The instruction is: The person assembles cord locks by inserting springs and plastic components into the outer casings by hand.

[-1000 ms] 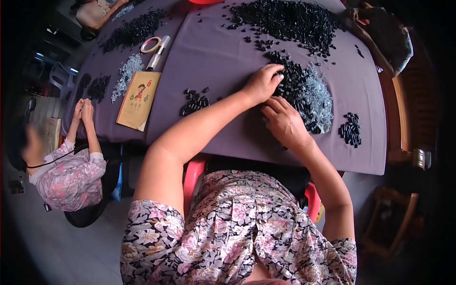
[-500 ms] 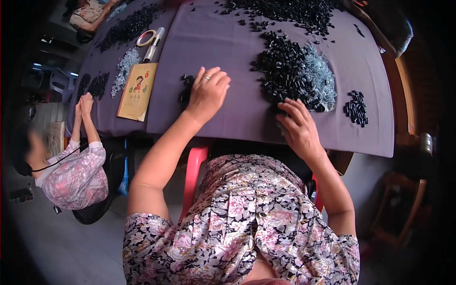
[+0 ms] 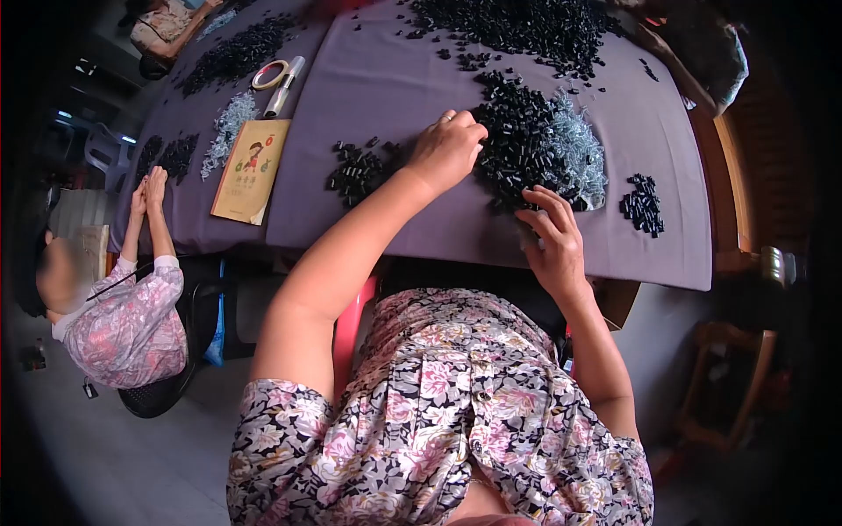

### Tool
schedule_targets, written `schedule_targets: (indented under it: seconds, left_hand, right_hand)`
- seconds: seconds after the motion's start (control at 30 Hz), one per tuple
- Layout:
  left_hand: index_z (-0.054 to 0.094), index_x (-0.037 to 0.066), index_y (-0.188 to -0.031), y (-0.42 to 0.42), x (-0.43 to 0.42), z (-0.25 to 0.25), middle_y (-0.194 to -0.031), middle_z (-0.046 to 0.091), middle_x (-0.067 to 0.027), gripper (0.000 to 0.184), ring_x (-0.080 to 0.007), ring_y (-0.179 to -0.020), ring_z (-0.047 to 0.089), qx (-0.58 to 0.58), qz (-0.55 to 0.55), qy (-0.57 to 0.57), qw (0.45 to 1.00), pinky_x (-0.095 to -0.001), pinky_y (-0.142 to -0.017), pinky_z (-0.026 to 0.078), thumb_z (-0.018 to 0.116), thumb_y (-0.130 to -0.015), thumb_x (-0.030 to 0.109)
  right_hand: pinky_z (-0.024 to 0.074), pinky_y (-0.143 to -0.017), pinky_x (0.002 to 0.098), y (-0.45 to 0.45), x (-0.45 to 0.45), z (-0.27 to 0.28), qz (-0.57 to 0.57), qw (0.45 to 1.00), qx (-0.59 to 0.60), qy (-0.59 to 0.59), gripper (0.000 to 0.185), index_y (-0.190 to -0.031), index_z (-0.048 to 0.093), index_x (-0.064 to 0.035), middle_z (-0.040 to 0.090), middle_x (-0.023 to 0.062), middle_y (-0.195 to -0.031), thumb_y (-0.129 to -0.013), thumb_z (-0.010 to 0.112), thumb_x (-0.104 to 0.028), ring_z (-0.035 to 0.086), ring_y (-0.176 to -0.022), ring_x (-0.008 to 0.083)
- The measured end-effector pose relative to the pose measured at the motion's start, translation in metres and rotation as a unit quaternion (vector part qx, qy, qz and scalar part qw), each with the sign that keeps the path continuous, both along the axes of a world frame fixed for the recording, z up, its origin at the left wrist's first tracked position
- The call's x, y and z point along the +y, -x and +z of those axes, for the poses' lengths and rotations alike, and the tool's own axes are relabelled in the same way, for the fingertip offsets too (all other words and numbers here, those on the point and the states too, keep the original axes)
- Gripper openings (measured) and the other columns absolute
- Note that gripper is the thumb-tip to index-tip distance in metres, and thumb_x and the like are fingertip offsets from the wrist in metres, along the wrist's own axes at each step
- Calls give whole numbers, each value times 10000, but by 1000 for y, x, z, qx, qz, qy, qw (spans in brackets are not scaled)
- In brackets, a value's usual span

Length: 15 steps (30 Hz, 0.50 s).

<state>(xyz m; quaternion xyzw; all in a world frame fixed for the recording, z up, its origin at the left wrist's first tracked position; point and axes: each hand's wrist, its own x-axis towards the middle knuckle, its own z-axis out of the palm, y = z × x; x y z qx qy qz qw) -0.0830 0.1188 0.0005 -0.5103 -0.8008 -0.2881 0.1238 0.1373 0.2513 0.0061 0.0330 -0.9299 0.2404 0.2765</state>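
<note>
My left hand (image 3: 447, 147), with a ring on one finger, is at the left edge of a heap of small black pieces (image 3: 510, 131). Its fingers are bent together, and whatever they grip is hidden. My right hand (image 3: 554, 241) is at the heap's near edge, thumb and fingers curved close; a small clear thing seems to show between them, too unclear to name. Small clear pieces (image 3: 579, 156) lie against the right side of the black heap. A smaller black pile (image 3: 355, 171) lies beyond my left forearm, and another (image 3: 642, 206) sits to the right.
A large black heap (image 3: 517, 31) covers the table's far side. On the left lie a yellow booklet (image 3: 250, 171), a tape roll (image 3: 269, 75), a marker-like tube (image 3: 283, 88) and more piles. A person (image 3: 127, 324) sits at left; others are at the far corners.
My left hand went from the heap to the small left pile, then back to the heap's left edge. My right hand drew slightly back to the heap's near edge.
</note>
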Motion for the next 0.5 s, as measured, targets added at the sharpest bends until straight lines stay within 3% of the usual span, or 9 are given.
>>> schedule_targets:
  seconds: [0.17,0.3,0.4,0.5]
  left_hand:
    - [680,40,-995,-8,-12,9,-994,656,-104,137,-293,-899,652,-98,-8,83,992,-410,-802,538,690,-872,99]
    - [672,15,-1075,-16,-39,16,-982,641,-100,188,-192,-762,626,-225,20,-32,974,-313,-741,524,666,-890,42]
    - [666,14,-1085,-8,-39,16,-983,644,-102,194,-201,-762,623,-187,46,-56,980,-311,-743,526,660,-892,35]
    - [672,41,-1086,5,-24,12,-1015,650,-111,184,-266,-830,654,-129,38,-25,991,-367,-768,537,656,-906,76]
  right_hand:
    - [491,-1018,461,-7,5,-2,-16,1000,-11,21,367,-1025,683,-19,626,131,-1262,-668,710,61,565,-1255,371]
    - [499,-1004,456,-7,7,-2,-18,999,-7,45,356,-1027,682,-21,631,134,-1252,-681,715,58,575,-1242,369]
    - [505,-995,456,-6,7,-1,-17,999,-15,46,361,-1030,680,-24,634,134,-1243,-680,717,56,582,-1231,369]
    - [507,-991,457,-4,6,-6,-16,999,-1,47,379,-1034,678,-26,639,129,-1234,-666,716,56,590,-1220,366]
